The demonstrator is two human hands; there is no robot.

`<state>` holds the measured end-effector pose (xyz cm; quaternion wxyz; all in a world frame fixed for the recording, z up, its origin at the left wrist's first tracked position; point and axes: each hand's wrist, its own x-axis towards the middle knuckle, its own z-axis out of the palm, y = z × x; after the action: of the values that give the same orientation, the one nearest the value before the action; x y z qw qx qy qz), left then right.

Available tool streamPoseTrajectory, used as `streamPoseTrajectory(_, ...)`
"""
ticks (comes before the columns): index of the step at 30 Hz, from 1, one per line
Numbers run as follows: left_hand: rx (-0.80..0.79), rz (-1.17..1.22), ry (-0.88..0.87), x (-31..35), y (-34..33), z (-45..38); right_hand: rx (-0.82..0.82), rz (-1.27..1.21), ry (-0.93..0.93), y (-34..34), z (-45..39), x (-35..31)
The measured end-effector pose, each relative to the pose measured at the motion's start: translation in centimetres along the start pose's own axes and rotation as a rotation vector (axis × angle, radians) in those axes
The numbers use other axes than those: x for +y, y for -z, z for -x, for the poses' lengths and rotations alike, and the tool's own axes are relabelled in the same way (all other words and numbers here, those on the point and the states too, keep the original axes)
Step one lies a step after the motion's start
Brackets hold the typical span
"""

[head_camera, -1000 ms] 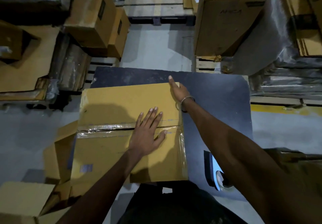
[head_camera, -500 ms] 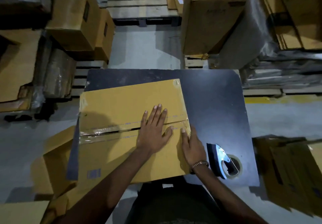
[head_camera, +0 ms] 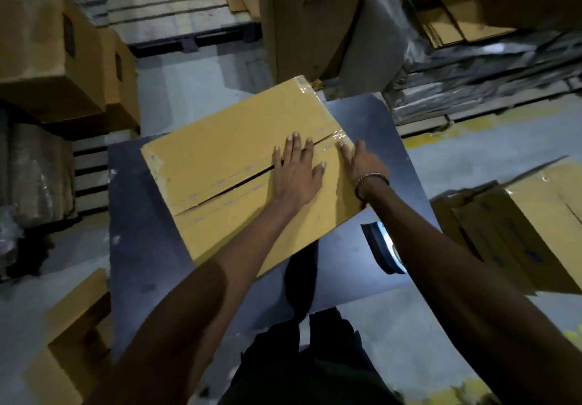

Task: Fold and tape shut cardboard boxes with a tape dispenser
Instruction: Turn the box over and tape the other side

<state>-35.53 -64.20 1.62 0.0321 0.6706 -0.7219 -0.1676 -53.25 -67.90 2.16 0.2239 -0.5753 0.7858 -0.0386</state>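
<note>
Swung counterclockwise since half a second ago, the cardboard box (head_camera: 239, 168) now lies skewed on the dark desk (head_camera: 138, 247), its far corner at one o'clock. My left hand (head_camera: 294, 174) presses flat, fingers spread, across the gaping seam; my right hand (head_camera: 359, 162) lies flat on the box's taped three-o'clock end. At four o'clock, my right forearm half hides the tape dispenser (head_camera: 379, 248).

Dim room: grey floor (head_camera: 195, 89), wooden pallet (head_camera: 176, 26), perhaps plastic-wrapped stacks (head_camera: 472, 83).
</note>
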Motion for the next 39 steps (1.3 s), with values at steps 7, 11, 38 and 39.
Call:
streamPoseTrajectory(7,0.053,0.005,-0.025,3.5,-2.5,9.6,0.301,-0.289,0.019,-2.5,10.9,6.4)
streamPoseTrajectory(11,0.035,-0.083,-0.171,4.3,-3.6,12.4,0.434,-0.33,-0.16,-6.2,15.1,12.3)
streamPoseTrajectory(38,-0.092,0.741,0.063,4.1,-0.2,10.2,0.355,-0.471,-0.119,5.9,18.1,6.0)
streamPoseTrajectory(39,-0.163,1.026,0.142,4.1,1.3,9.7,0.314,-0.56,-0.05,6.7,17.9,4.3)
